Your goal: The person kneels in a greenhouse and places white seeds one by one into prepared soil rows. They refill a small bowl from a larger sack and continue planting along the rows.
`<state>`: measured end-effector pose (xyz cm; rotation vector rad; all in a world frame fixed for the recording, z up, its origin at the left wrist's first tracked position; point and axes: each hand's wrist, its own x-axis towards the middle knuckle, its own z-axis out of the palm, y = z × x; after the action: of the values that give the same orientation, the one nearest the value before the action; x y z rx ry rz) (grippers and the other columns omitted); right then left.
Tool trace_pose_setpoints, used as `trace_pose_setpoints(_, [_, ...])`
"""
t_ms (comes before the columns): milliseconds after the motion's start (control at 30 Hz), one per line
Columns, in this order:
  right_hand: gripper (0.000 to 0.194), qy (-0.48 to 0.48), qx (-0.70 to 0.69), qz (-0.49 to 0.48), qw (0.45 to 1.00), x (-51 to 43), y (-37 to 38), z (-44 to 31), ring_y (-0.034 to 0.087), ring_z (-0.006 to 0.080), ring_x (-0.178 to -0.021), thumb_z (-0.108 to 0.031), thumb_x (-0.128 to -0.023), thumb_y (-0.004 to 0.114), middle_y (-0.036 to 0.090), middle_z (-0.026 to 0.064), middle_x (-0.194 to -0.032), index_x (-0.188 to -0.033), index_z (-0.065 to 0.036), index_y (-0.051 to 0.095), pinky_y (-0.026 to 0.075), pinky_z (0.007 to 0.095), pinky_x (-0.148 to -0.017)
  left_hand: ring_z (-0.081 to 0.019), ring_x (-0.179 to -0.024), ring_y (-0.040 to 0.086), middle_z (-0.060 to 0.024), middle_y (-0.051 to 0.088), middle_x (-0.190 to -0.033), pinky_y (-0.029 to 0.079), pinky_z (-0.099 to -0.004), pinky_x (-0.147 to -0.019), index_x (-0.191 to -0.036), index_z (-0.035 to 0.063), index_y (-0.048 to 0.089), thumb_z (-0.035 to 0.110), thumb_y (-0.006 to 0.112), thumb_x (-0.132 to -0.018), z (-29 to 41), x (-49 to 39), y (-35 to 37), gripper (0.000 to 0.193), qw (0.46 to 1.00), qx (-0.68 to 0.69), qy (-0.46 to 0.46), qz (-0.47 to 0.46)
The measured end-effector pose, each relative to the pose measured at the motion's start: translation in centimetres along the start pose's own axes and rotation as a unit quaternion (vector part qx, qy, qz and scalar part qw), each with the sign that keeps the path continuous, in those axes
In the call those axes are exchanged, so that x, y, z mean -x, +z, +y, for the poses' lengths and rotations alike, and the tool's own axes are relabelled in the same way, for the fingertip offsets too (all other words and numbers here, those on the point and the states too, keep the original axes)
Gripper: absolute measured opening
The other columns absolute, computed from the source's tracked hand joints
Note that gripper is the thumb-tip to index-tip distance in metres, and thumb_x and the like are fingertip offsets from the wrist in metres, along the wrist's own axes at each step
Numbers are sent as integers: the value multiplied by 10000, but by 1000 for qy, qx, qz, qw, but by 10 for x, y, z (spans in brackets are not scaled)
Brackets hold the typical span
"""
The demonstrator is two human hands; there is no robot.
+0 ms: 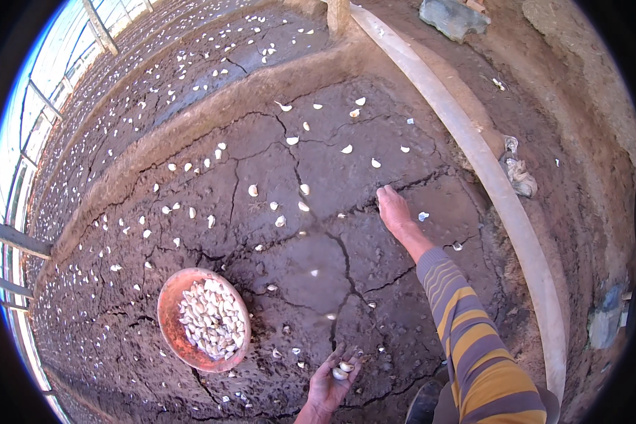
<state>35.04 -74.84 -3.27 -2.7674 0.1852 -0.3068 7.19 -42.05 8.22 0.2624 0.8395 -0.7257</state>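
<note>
My left hand (330, 382) is turned palm up at the bottom, cupped around a few garlic cloves (341, 373). Farther forward, my right hand (395, 212) reaches down to the cracked soil (318, 254) beside a long crack. Its fingers are drawn together, and their tips are hidden, so I cannot tell whether a clove is between them. Left of my hands, a reddish clay bowl (169, 339) full of peeled-looking cloves (212, 318) sits tilted on the soil. Single cloves lie spaced over the bed, among them one near my right hand (376, 162).
A low earth ridge (212, 108) divides this bed from another one dotted with cloves. Along the right curves a pale, flat strip (487, 164). Beyond it lie a stone block (454, 19) and a crumpled plastic scrap (519, 175). My shoe (424, 403) shows at the bottom.
</note>
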Motion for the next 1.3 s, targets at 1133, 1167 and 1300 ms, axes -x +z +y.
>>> trace_pose_setpoints(1133, [221,-129,-149,-171,965,168,-149,-141,587,336,-751,-199,-811,627,541,148,-820,-743,-14,527,488,450,-665,-261,-1223,491,-99,555,-1294,364,-401,-1097,-1295,69,507,193,678,-811,50,-5,23,527,992,19,48,-115])
trace_pose_setpoints(1167, [209,-141,-197,-182,953,180,-149,-155,577,312,-710,-156,-810,666,507,131,-803,-760,-11,524,476,428,-633,-260,-1226,488,-96,555,-1294,363,-399,-1098,-1300,72,505,198,679,-812,51,-2,25,533,992,14,50,-117])
trace_pose_setpoints(1300, [205,-139,-261,-288,911,208,-152,-194,624,360,-844,-160,-806,667,567,155,-891,-930,-16,588,504,455,-722,-218,-1181,524,-87,551,-1302,401,-397,-1026,-1323,85,497,212,650,-842,50,-9,12,521,989,4,43,-142])
